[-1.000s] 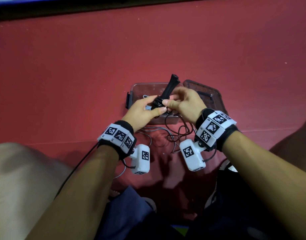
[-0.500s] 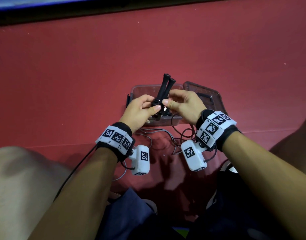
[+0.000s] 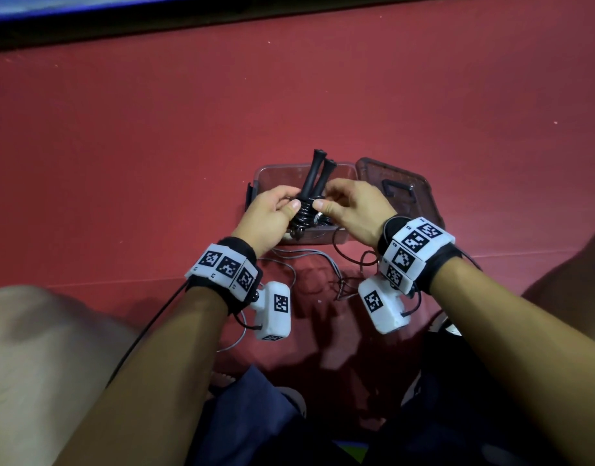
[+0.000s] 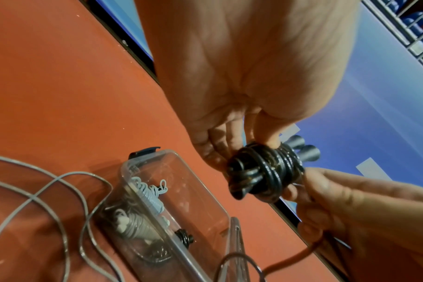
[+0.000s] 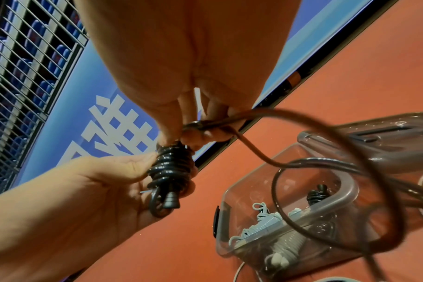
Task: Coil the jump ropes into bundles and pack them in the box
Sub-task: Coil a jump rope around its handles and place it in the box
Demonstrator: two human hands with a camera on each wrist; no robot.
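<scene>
Black jump rope [image 3: 308, 210] is half wound on its handles: left hand [image 3: 269, 215] grips the coil, right hand [image 3: 353, 210] pinches the loose cord. Box [image 4: 181, 192] already holds bundles; grey rope [image 3: 299, 255] remains.

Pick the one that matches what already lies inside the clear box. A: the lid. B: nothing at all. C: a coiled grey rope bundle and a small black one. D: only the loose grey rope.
C: through the clear box wall the left wrist view shows a coiled grey rope bundle and a small black bundle beside it.
</scene>
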